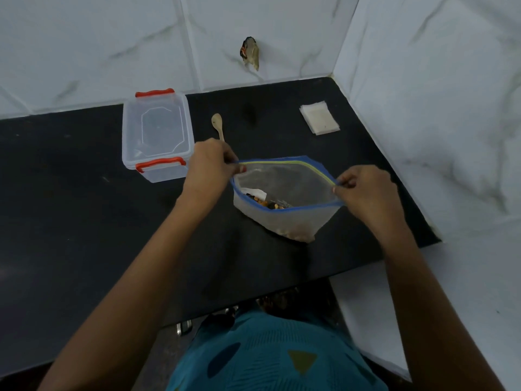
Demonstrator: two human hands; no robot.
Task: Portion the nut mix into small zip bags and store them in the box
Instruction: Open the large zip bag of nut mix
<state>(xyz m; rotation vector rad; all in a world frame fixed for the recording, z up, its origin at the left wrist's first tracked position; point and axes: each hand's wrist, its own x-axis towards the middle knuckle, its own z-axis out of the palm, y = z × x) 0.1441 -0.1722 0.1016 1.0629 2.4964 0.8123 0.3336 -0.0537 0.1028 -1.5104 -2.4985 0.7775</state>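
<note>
While the large zip bag (284, 198) stands on the tabletop (84, 193), left hand (208, 167) and right hand (363, 193) each pinched in a tight grip on opposite ends of its mouth, nut mix (267, 203) low between them

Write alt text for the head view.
Left hand and right hand pull open a big zip bag of nut mix on a black counter. Behind lie a lidded box, spoon and small bags.

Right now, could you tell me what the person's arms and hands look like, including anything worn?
Both forearms are bare, with no sleeves reaching them. The left hand and right hand show no gloves, watch or bracelets. Rings cannot be made out.
</note>
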